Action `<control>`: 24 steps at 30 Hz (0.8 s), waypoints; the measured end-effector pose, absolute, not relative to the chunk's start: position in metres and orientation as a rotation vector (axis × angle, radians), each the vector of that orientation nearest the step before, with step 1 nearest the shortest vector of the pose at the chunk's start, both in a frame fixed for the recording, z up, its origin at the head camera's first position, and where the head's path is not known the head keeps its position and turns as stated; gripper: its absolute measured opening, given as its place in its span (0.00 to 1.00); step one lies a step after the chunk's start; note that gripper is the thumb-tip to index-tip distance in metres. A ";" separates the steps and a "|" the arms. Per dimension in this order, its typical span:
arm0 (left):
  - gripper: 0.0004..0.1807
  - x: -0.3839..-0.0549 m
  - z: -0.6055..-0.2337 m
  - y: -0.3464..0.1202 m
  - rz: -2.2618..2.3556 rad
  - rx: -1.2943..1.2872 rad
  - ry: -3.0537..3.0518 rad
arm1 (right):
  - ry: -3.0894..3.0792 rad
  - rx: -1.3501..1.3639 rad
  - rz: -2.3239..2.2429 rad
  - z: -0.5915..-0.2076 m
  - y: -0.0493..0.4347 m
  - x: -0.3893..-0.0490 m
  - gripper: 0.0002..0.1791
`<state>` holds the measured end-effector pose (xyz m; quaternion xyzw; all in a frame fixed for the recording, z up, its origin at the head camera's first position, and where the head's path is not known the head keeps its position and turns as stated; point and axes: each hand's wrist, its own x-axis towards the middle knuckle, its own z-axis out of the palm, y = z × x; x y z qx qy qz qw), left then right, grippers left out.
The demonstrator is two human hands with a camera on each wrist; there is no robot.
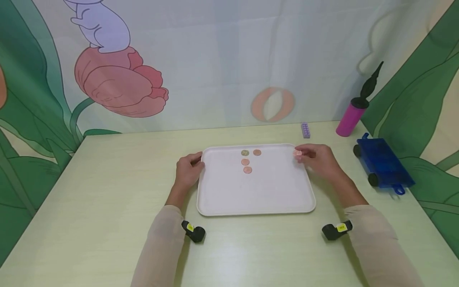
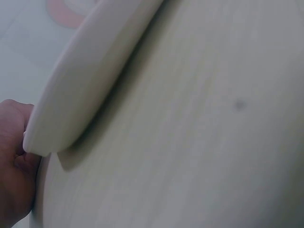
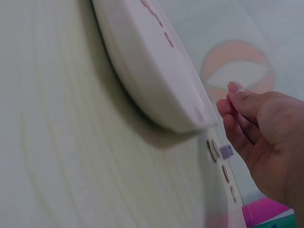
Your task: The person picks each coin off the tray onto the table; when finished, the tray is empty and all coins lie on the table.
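A white tray [image 1: 256,191] lies on the table. Near its back edge sit several coins: a brassy coin [image 1: 245,152], a copper coin [image 1: 257,152] beside it, and two more copper ones in front. My left hand [image 1: 188,170] grips the tray's left rim close to the back corner; in the left wrist view that hand [image 2: 16,164] shows at the tray's end. At the back right corner, my right hand [image 1: 319,160] pinches a copper coin [image 1: 297,153] between thumb and fingertips. The right wrist view shows this hand [image 3: 266,128] raised beside the tray [image 3: 156,71].
More coins [image 3: 225,174] lie on the table off the tray's right end, hidden behind my right hand in the head view. A purple studded brick [image 1: 305,130], a magenta pump [image 1: 349,119] with a black top, and a blue wheeled toy cart [image 1: 385,163] stand right.
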<state>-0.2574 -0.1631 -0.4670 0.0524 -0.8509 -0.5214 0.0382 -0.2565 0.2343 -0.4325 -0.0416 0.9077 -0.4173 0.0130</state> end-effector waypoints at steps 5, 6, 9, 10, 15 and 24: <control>0.23 -0.257 -0.467 -0.163 -1.606 0.159 -2.609 | 2.849 -0.047 -1.241 -0.435 0.253 -0.255 0.23; 0.23 -0.257 -0.467 -0.163 -1.608 0.159 -2.609 | 2.855 -0.033 -1.230 -0.435 0.257 -0.255 0.24; 0.23 -0.258 -0.468 -0.163 -1.613 0.161 -2.608 | 2.880 -0.006 -1.186 -0.437 0.268 -0.255 0.25; 0.23 -0.258 -0.468 -0.163 -1.614 0.161 -2.608 | 2.883 -0.002 -1.175 -0.438 0.272 -0.255 0.25; 0.23 -0.258 -0.468 -0.164 -1.613 0.159 -2.608 | 2.920 -0.073 -1.108 -0.448 0.291 -0.256 0.25; 0.23 -0.258 -0.469 -0.164 -1.596 0.147 -2.609 | 2.894 -0.109 -1.012 -0.452 0.301 -0.258 0.23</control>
